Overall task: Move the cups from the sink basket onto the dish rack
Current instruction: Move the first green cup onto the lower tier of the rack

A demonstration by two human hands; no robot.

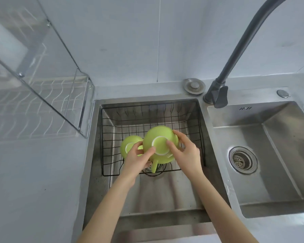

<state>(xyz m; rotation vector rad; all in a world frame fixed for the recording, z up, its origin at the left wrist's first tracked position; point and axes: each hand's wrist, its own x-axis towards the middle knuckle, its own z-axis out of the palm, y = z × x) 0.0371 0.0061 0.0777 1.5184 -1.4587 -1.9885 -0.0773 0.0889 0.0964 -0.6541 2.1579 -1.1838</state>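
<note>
Two light green cups are upside down over the black wire sink basket (193, 130), which sits in the left sink basin. The larger cup (158, 134) is held between both hands, its white foot ring facing up and its handle pointing down toward me. My right hand (186, 153) grips its right side. My left hand (137, 158) holds its left edge with the fingers on the foot ring. The smaller cup (128, 142) lies just left, partly hidden behind my left hand. The dish rack (42, 106) stands on the counter at the left.
A dark curved faucet (235, 55) rises between the two basins. The right basin (279, 155) has a round drain strainer (242, 160). A metal sink plug (194, 85) lies on the ledge behind. Grey counter (33, 181) spreads at the left.
</note>
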